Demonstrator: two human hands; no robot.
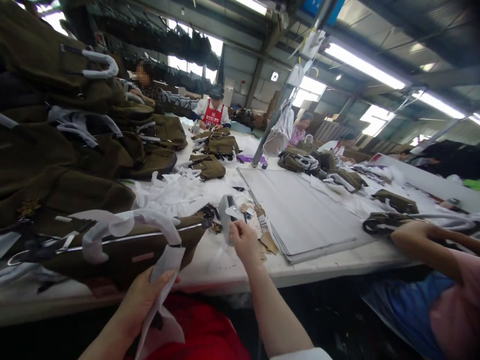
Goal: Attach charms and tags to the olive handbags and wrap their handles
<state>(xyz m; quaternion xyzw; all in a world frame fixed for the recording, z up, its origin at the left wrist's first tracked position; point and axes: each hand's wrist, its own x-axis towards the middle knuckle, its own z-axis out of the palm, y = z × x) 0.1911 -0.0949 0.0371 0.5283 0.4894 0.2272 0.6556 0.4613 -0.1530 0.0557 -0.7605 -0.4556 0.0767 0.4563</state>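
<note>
My left hand [148, 290] is closed around the white wrapping paper [168, 260] on the handle of an olive-green handbag [123, 257]. The paper's loose end hangs below my fingers, over my red apron [202, 330]. The bag lies on the table at the left, its silver zipper along the top. My right hand [244, 241] is pinched at the front of a grey tape dispenser [225, 220], where a short whitish piece of tape [232, 215] shows at the fingertips. The fingers partly hide the tape.
Olive bags [75, 135] are piled high at the left. Paper scraps [165, 192] lie behind the handbag. Tags and card pieces [267, 242] sit beside the dispenser, near a stack of white sheets [307, 215]. A metal post [272, 122] stands mid-table. A co-worker's arm [423, 242] reaches in at right.
</note>
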